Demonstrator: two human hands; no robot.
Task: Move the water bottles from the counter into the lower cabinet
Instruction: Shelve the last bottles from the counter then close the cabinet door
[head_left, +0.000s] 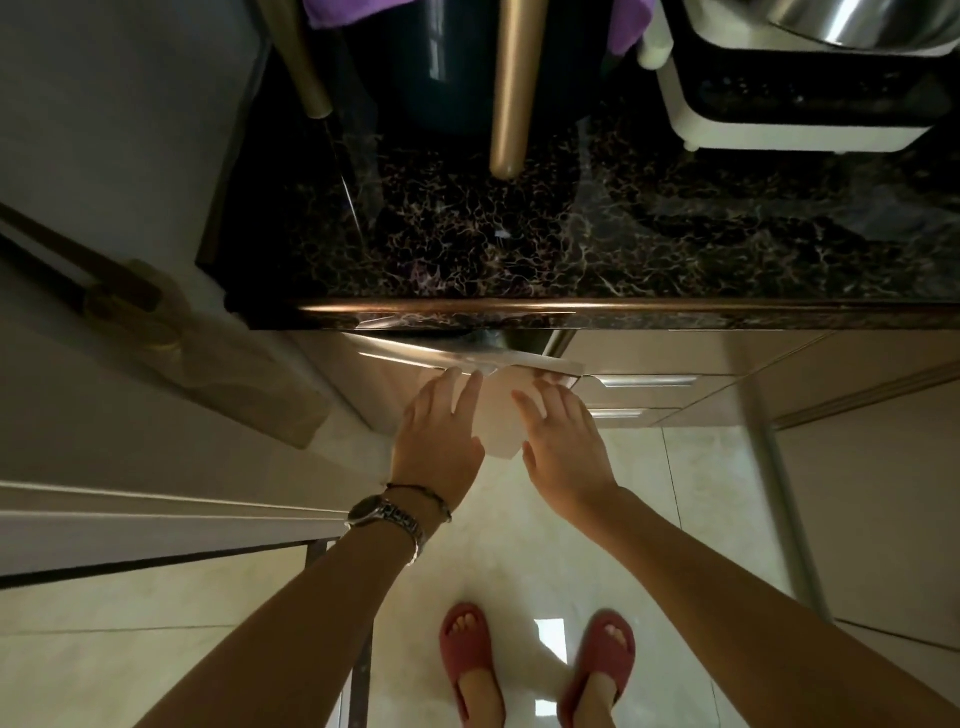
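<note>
- Below the counter (571, 249) edge, a pale translucent bottle (501, 426) is held between both hands at the cabinet door (467, 358).
- Left hand (441, 436) and right hand (563, 441) are pressed against its sides, fingers nearly straight.

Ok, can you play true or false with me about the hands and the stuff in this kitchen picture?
1. Both hands, left hand and right hand, reach below the counter edge. True.
2. The watch is on the right wrist. False: it is on the left wrist.
3. A pale translucent object sits between the hands. True.
4. The slippers are blue. False: they are red.
5. The counter is plain white. False: it is dark with marbled veins.
</note>
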